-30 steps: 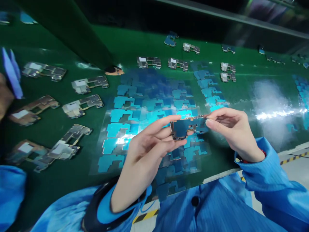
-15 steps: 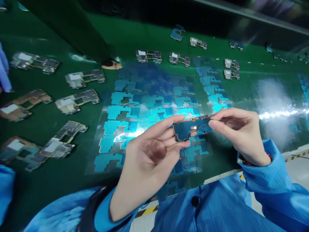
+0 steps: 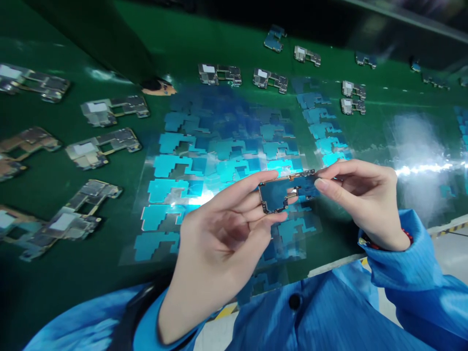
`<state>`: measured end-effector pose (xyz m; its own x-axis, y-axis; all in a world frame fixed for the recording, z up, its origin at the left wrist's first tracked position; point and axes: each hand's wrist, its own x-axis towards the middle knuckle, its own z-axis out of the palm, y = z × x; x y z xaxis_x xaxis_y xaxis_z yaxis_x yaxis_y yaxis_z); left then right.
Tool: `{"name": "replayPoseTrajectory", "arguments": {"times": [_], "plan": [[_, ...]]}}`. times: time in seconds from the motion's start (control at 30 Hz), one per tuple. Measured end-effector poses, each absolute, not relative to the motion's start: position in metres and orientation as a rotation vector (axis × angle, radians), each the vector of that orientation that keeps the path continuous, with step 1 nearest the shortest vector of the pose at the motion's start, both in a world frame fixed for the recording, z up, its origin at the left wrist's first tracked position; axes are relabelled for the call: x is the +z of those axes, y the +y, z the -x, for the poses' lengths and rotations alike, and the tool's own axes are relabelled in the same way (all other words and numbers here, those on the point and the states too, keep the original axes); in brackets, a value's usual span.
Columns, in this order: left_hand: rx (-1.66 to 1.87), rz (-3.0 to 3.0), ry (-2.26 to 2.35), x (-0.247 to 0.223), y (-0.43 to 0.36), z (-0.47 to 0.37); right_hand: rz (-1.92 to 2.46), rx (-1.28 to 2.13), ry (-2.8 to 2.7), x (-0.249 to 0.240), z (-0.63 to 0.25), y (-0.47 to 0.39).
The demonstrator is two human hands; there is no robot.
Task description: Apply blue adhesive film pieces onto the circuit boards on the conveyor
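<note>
A small circuit board (image 3: pixel 275 195) with a blue film over its face is held up above the green mat. My left hand (image 3: pixel 223 234) grips its left part, the index finger along the top edge and the thumb at the bottom. At the board's right end, my right hand (image 3: pixel 347 187) pinches with thumb and index finger; whether it has the board or only the film's edge is hard to see. Beneath the hands lie clear sheets bearing rows of blue die-cut film pieces (image 3: pixel 166 190).
On the green mat (image 3: pixel 109 273), several bare circuit boards (image 3: pixel 104 146) lie at the left, and others (image 3: pixel 270 80) stand along the back. A dark post (image 3: pixel 120 44) rises at the back left. Another glossy clear sheet (image 3: pixel 417 141) lies at the right.
The view has shifted slightly, so the boards on the left sit further left. Both hands keep the same hold, and the film-covered board has barely moved.
</note>
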<state>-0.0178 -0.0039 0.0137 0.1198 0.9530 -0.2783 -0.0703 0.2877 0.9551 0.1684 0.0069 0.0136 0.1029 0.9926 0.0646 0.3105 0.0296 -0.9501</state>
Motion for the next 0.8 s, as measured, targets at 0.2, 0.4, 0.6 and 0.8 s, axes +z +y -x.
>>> {"name": "replayPoseTrajectory", "arguments": {"times": [0.2,0.4,0.6,0.8], "plan": [[0.91,-1.003,1.234,0.0128,-0.0019,0.0203,1.446,0.906,-1.385,0.0141,-0.1673,0.0073],[0.909,-1.014,1.225,0.0108,-0.0019,0.0215,1.432,0.908,-1.392,0.0139,-0.1671,0.0073],[0.981,-0.988,1.231,0.0118,-0.0046,0.0183,1.464,0.885,-1.395,0.0135,-0.1661,0.007],[0.976,-1.017,1.219,0.0113,-0.0048,0.0188,1.441,0.895,-1.393,0.0132,-0.1665,0.0068]]}}
